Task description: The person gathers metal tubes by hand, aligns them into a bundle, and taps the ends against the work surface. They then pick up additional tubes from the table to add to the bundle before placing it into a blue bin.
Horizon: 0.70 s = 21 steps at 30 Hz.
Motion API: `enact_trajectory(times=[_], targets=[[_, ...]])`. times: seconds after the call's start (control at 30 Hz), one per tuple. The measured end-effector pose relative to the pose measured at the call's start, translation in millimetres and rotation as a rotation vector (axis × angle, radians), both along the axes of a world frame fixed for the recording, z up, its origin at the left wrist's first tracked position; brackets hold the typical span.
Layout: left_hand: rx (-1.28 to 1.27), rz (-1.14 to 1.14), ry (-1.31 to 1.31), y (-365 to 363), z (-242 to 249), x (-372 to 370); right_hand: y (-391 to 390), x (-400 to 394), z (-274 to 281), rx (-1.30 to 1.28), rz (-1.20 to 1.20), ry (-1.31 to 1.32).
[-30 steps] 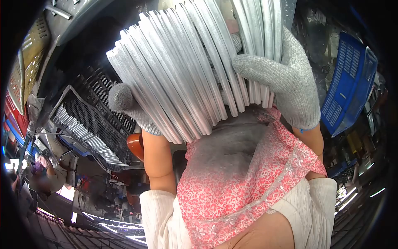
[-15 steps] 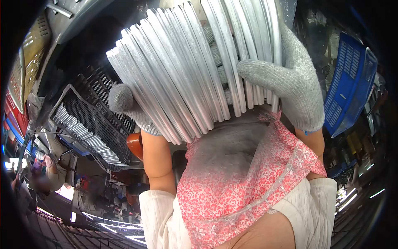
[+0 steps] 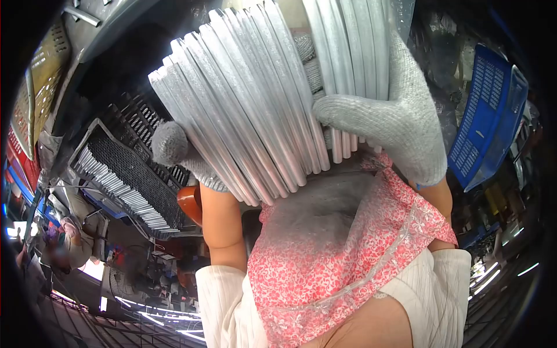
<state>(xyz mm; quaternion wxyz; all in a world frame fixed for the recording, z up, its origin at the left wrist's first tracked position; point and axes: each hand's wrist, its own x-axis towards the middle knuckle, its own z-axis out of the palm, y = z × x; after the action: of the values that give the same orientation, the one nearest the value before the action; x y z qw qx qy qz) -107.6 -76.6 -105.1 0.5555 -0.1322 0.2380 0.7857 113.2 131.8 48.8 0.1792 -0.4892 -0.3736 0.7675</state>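
A fanned bundle of flat silver-grey metal strips (image 3: 261, 110) is clasped above the lap, at twelve o'clock, between the grey-gloved left hand (image 3: 180, 153) and right hand (image 3: 394, 127), both closed around it, so squaring appears underway and even inward pressure is judged necessary.

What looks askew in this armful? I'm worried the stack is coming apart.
The silvery flat metal pieces fan out instead of lying flush, with a gap near the right gloved hand. The left gloved hand supports the other edge.
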Motion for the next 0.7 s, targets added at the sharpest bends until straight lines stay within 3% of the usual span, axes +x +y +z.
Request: enact_trajectory(times=[0.17, 0.33, 0.5, 0.53, 0.57, 0.7], targets=[[-0.014, -0.001, -0.01, 4, 2, 0, 7, 0, 4, -0.078, -0.009, 0.084], [-0.036, 0.015, -0.028, 3, 0, 2, 6, 0, 4, 0.075, 0.033, -0.013], [-0.054, 0.045, -0.05, 1, -1, 2, 5, -21, 25, 0.317, 0.217, -0.318], [-0.06, 0.05, -0.054, 1, -2, 1, 7, -5, 10, 0.042, 0.005, 0.112], [-0.068, 0.057, -0.06, 0, -1, 1, 8, 7, 0, -0.082, -0.043, 0.239], [-0.082, 0.088, -0.089, 2, 0, 0, 12, 7, -2, -0.115, -0.033, 0.232]])
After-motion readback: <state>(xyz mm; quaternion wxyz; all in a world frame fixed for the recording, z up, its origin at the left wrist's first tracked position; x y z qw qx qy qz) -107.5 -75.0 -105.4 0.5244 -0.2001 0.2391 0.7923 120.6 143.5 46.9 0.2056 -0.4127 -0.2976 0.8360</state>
